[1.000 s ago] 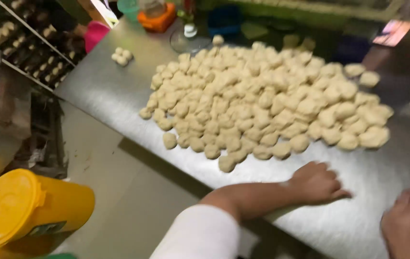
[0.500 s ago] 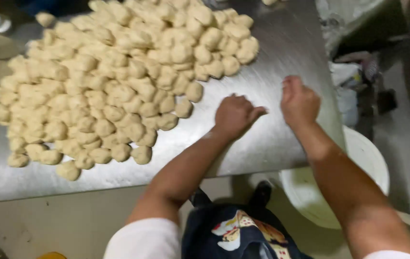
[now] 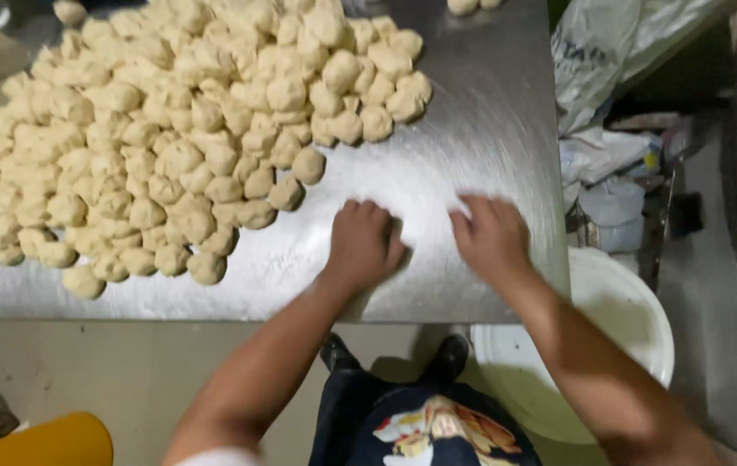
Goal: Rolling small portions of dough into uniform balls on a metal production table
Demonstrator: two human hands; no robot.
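Big brushed-steel tabletop [image 3: 489, 112] fills the view, and on it sprawls a broad heap of pale, rounded dough pieces [image 3: 170, 129], taking up everything up and to the left of the hands. Landmark is that heap: its near edge runs slanting, from the upper right down to the lower left, and the closest loose piece of dough [image 3: 286, 193] sits at that edge, just up and left of the left hand [image 3: 362, 243].

Left hand lies palm down on the bare metal, fingers curled over, cupped; whether it covers a piece I cannot tell. It is the nearer of the two to the heap, close but not touching. Right hand [image 3: 491, 235] lies further right of the heap, well apart from it, flat and spread, gripping nothing visible.

Beyond the tabletop's right edge, away from the heap: a round white plastic bucket [image 3: 619, 319] below, crumpled clear plastic bags [image 3: 597, 52] above.
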